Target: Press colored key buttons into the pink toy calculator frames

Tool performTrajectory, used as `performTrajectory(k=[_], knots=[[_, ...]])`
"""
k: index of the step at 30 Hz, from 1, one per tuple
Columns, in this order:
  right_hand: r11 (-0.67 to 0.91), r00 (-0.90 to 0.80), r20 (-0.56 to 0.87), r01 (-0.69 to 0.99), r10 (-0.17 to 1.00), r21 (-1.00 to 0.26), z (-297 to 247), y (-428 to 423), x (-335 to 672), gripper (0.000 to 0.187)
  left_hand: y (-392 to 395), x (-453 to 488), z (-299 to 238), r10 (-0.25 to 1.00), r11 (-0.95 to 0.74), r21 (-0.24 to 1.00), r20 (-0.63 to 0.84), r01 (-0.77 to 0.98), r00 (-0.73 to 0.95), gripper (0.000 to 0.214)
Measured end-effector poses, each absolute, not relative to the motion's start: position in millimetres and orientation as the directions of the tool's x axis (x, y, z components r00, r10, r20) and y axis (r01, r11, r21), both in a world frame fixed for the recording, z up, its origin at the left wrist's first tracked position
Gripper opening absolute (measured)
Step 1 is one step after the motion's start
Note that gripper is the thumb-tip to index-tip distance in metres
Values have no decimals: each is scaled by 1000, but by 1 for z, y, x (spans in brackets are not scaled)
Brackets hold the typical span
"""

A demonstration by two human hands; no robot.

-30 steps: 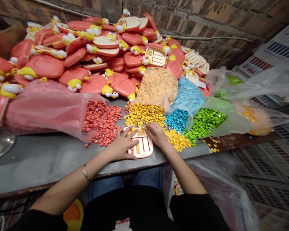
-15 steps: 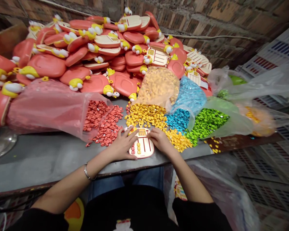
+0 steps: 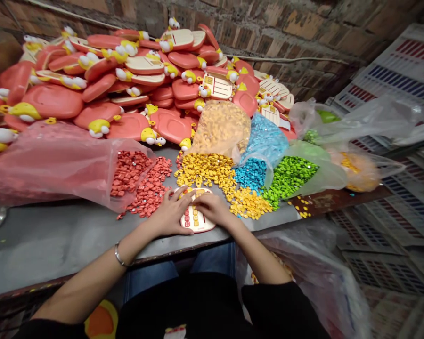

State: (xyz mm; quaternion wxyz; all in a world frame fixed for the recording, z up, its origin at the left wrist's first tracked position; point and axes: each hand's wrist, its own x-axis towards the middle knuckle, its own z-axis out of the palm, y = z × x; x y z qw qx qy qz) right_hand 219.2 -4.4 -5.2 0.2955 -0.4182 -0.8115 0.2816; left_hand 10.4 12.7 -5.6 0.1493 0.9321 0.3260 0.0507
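Observation:
My left hand point(image 3: 171, 214) and my right hand point(image 3: 214, 209) both rest on a small toy calculator point(image 3: 194, 221) lying on the grey table. Its cream face has rows of red and yellow keys, and my right hand hides its upper right part. Loose red button pieces point(image 3: 150, 188) lie just beyond my left hand. Spilled yellow pieces point(image 3: 205, 170) and a second yellow heap point(image 3: 249, 205) sit ahead of my right hand. Blue pieces point(image 3: 252, 174) and green pieces point(image 3: 288, 176) spill from plastic bags further right.
A large heap of salmon-pink chick-shaped toy calculators point(image 3: 127, 89) rises behind the pieces against a brick wall point(image 3: 286, 28). A pink-filled plastic bag point(image 3: 56, 165) lies at left. White plastic crates point(image 3: 403, 80) are stacked at right, with a plastic bag point(image 3: 304, 263) below the table edge.
My right hand has slid left across the calculator's face, closer to my left hand, and covers more of it. The whole view has shifted slightly.

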Motion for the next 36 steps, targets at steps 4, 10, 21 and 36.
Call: performTrajectory(k=[4,10,21,36], knots=[[409,-393,220,502,893,-762,5,-16,252,13,13,10,-4,603,-762,298,3,575,798,93],[40,111,328,906,938,-422,0,1,332,17,14,9,-2,575,-786,277,0,552,818,84],[96,118,319,807,941,-582,-5,5,333,8,15,10,0,580,-776,294,-16,558,815,82],[453,-331,315,724,890,-521,-5,17,253,12,13,8,-3,575,-790,269,12,551,818,83]])
